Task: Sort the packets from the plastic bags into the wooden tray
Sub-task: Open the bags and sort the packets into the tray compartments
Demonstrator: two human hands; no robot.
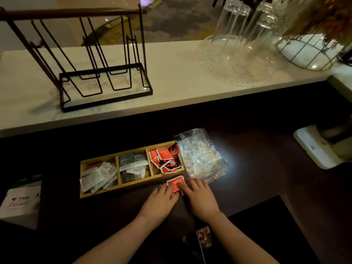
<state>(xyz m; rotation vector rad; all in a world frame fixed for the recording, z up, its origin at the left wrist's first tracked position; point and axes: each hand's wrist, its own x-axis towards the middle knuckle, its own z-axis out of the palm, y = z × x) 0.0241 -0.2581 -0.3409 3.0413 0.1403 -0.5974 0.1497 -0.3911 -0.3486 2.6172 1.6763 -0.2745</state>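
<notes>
A wooden tray with three compartments lies on the dark counter. White packets fill its left compartment, dark and white packets the middle one, red packets the right one. Crumpled clear plastic bags lie against the tray's right end. In front of that end a few red packets lie stacked on the counter. My left hand and my right hand meet on this stack, fingertips on its near part. Whether the fingers pinch it is unclear.
A black wire rack stands on the white ledge behind. Upturned glasses sit on a clear tray, beside a wire basket. A white device lies at the right, printed paper at the left.
</notes>
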